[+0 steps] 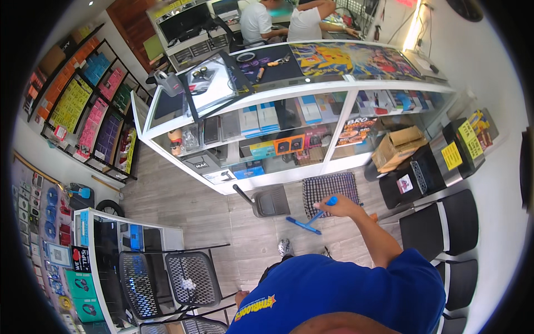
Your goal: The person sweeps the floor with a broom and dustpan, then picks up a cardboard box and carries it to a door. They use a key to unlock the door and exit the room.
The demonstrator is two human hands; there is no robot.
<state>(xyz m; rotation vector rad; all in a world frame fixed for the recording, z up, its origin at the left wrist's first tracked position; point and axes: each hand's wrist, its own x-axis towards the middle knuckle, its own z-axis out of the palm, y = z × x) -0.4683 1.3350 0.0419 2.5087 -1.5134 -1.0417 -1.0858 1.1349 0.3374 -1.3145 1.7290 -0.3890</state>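
My right hand (342, 206) is wrapped round the top of a blue handle. It belongs to a T-shaped floor broom or squeegee (303, 225), whose narrow blue head is low over the floor; which kind it is, I cannot tell. Left of that head, a dark grey dustpan (271, 201) with an upright black handle sits on the floor. Behind the broom or squeegee lies a black-and-white checked mat (328, 186). My left hand (241, 298) hangs low at my side beside the folding chairs' metal frame. Its fingers are mostly hidden.
A white-framed glass display counter (328, 167) spans the front. Mesh-backed folding chairs (192, 278) stand at left, black padded chairs (421, 231) at right. An open cardboard box (397, 149) rests on a black unit. Two people in white shirts (305, 25) sit behind the counter.
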